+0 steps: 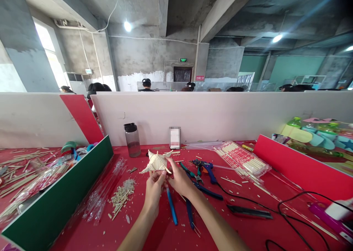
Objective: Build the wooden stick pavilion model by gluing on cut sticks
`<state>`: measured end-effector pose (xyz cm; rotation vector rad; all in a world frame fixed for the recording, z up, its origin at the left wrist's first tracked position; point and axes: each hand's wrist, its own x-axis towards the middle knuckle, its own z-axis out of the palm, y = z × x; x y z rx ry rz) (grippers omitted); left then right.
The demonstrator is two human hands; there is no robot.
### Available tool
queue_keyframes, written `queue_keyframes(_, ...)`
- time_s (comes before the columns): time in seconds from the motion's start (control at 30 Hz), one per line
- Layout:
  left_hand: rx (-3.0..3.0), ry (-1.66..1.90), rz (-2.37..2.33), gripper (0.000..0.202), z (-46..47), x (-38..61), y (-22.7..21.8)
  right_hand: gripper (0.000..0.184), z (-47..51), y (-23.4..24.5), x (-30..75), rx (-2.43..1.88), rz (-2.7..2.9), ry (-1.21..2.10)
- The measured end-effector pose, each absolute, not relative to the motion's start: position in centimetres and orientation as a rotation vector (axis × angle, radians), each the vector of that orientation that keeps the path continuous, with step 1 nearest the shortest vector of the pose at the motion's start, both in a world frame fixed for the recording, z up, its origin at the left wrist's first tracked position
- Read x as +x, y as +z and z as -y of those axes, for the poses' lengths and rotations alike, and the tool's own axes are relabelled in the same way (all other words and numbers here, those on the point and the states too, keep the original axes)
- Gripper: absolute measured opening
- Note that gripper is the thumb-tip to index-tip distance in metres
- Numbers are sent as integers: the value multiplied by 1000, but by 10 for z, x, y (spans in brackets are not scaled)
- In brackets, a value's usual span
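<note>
A small pagoda-like roof built of pale wooden sticks, its corners turned up, is held above the red table. My left hand is closed on its near lower edge, with the thumb in front. At its right side, my right hand also grips it, the index finger reaching along the corner. The underside is hidden by my fingers. Below my hands lie a blue pen-like tool and blue-handled pliers. Just right of them are green-handled cutters and a blue glue gun.
Stick offcuts and clear plastic wrappers lie left, before a green divider. A water bottle and a phone stand at the back. Packed sticks, a black cutter knife and a cable lie right.
</note>
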<state>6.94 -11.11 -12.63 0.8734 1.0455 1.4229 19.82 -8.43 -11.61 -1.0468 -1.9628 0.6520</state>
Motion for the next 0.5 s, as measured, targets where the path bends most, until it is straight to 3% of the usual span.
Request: queue_keyframes(0.5, 984, 1409, -1081, 48, 109, 69, -129, 65, 85, -117, 198, -1021, 1962, 623)
